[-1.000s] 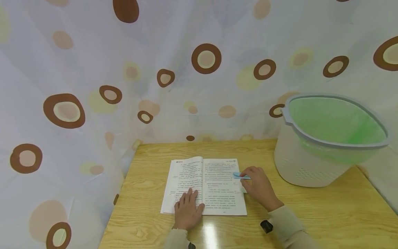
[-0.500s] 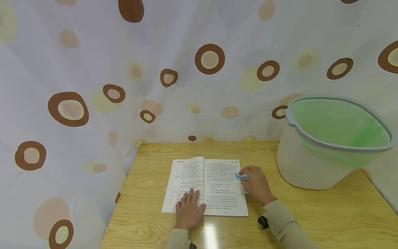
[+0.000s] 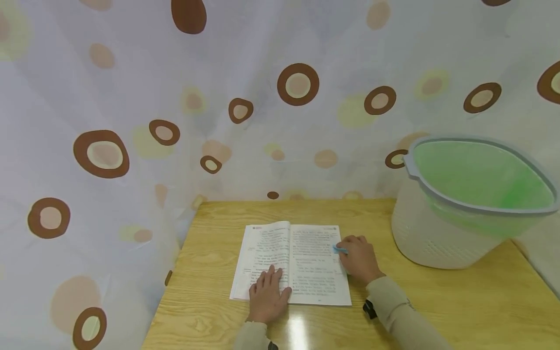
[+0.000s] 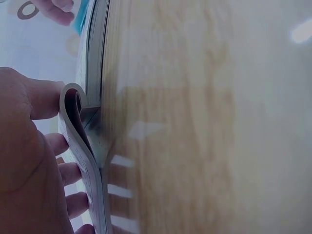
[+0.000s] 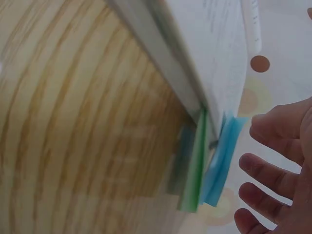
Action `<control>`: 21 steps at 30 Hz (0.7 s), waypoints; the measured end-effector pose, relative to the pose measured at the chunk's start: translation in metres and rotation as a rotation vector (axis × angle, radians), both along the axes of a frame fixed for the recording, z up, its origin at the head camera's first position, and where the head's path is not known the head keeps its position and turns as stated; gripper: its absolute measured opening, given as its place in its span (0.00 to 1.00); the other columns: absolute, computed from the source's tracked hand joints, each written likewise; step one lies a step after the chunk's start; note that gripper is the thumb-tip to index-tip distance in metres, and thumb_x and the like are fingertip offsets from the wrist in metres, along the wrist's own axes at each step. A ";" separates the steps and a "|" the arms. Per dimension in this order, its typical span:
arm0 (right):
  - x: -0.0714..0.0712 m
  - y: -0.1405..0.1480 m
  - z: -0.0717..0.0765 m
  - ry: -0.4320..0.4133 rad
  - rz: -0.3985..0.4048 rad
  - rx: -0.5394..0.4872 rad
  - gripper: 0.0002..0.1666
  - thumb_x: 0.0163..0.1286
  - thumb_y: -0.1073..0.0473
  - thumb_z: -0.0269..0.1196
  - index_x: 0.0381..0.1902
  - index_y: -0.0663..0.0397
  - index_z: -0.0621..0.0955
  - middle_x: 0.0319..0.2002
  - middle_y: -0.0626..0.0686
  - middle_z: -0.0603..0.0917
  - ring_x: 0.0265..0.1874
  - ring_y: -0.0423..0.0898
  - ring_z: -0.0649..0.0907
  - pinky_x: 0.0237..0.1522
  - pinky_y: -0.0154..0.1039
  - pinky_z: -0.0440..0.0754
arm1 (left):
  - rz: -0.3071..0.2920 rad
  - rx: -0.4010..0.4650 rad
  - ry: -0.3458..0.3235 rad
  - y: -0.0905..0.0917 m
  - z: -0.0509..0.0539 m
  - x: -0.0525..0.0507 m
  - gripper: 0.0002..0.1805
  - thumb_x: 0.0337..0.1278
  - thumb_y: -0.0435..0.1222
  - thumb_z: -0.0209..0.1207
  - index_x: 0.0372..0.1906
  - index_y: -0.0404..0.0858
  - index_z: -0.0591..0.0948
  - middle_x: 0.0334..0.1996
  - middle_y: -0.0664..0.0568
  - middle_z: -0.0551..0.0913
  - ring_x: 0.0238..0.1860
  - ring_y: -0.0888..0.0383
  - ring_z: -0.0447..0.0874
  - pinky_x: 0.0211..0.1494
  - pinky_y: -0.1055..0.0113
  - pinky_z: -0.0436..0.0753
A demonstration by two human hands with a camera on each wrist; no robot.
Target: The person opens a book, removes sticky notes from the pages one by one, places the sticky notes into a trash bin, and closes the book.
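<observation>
An open book (image 3: 312, 262) with printed pages lies on the table. My left hand (image 3: 268, 296) rests on its left page beside the spine, fingers spread; in the left wrist view the left hand (image 4: 31, 156) touches pages that bulge into a fold by the thumb. At the right page's outer edge is a blue strip (image 3: 340, 249), partly covered by my right hand (image 3: 360, 260). The right wrist view has the blue strip (image 5: 224, 163) sticking out past the book's edge beside a green strip (image 5: 195, 168), with the right hand (image 5: 280, 165) at its upper corner, fingers loosely bent.
A tall white basket (image 3: 437, 238) with a grey rim and green inside stands on the wooden table (image 3: 210, 272) at the right. A spotted curtain (image 3: 245, 48) hangs behind the table and along its left side.
My right hand has shifted slightly left over the blue strip, covering more of its outer end. The left hand keeps its place on the page. The head view has turned slightly left.
</observation>
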State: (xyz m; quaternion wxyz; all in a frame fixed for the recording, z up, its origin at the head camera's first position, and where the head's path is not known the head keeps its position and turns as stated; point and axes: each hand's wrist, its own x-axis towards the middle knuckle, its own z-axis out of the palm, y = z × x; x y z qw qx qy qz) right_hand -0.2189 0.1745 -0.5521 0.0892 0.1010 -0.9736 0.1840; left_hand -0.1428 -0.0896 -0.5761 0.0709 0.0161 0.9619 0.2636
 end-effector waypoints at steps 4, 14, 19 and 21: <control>0.001 0.001 -0.005 -0.070 -0.004 0.038 0.12 0.67 0.61 0.60 0.44 0.52 0.89 0.48 0.57 0.85 0.50 0.61 0.78 0.45 0.62 0.78 | 0.004 -0.017 -0.018 0.003 0.001 0.000 0.32 0.68 0.51 0.50 0.73 0.43 0.65 0.77 0.43 0.60 0.77 0.38 0.55 0.74 0.33 0.55; -0.008 0.003 -0.009 -0.013 -0.004 0.068 0.13 0.65 0.66 0.61 0.40 0.49 0.90 0.50 0.56 0.85 0.52 0.61 0.78 0.48 0.64 0.77 | 0.017 -0.004 0.019 0.004 0.006 -0.002 0.32 0.67 0.50 0.51 0.72 0.41 0.67 0.76 0.42 0.61 0.76 0.37 0.56 0.73 0.32 0.55; -0.008 0.002 -0.014 -0.007 0.001 0.137 0.13 0.65 0.68 0.61 0.37 0.48 0.90 0.48 0.53 0.87 0.51 0.59 0.79 0.49 0.63 0.78 | 0.004 0.017 0.017 0.005 0.006 0.003 0.32 0.68 0.50 0.51 0.72 0.40 0.66 0.76 0.41 0.61 0.76 0.35 0.56 0.72 0.30 0.55; -0.009 0.002 -0.015 0.014 0.010 0.147 0.12 0.64 0.69 0.62 0.35 0.49 0.90 0.46 0.52 0.87 0.49 0.57 0.79 0.49 0.62 0.79 | 0.004 0.008 0.025 0.005 0.006 0.003 0.32 0.68 0.50 0.51 0.72 0.40 0.66 0.76 0.41 0.61 0.75 0.35 0.56 0.72 0.30 0.56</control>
